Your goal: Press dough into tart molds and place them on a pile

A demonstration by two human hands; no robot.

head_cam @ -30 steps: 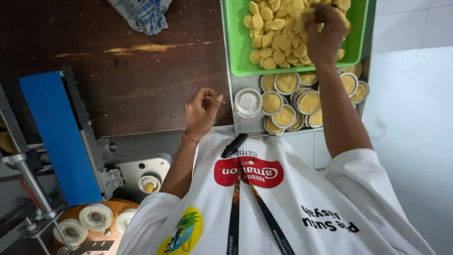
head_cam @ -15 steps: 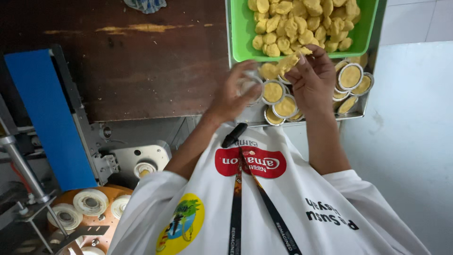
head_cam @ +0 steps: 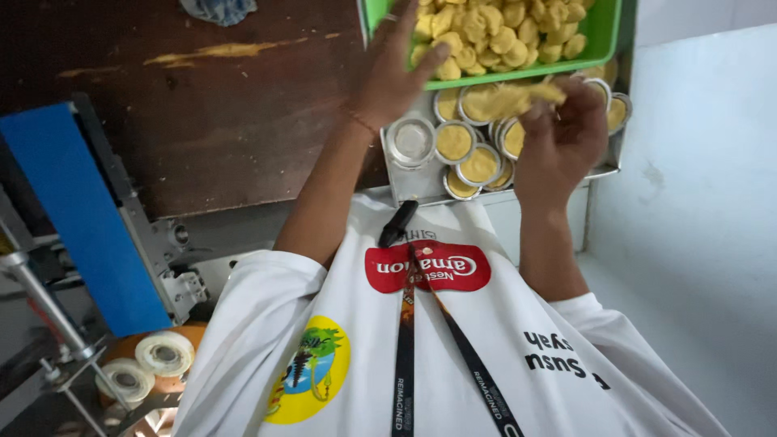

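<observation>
Dark wooden tabletop, pale wall at the right. Right hand pinches a yellow dough piece between its fingertips, directly over the metal tray of small round tins. Left hand is spread wide, fingers on the near rim of the green tray heaped with dough lumps, just beyond the tins. One clear empty tin lies below the left hand.

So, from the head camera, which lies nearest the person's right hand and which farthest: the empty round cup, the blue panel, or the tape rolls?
Measured from the right hand:
1. Empty round cup, on the metal tray to its left.
2. Blue panel, far left on the machine.
3. Tape rolls, lower left corner, farthest.
</observation>
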